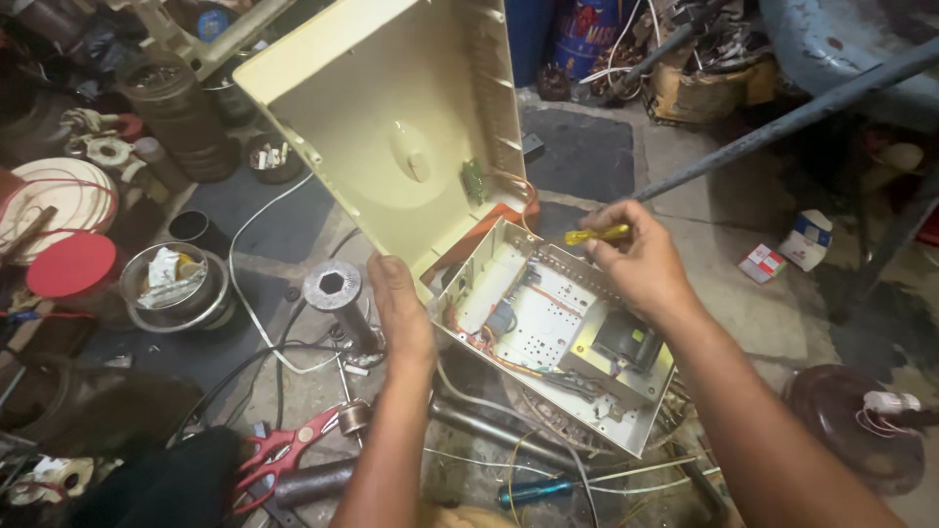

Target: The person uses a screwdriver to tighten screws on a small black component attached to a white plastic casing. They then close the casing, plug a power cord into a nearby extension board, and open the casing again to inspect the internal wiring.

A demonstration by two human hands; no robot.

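Right of frame, on the floor: small flat red-and-white cardboard packet (761, 262); just beside it a white-and-blue carton (807, 240) (tilted). Top centre: blue printed can (585, 29).
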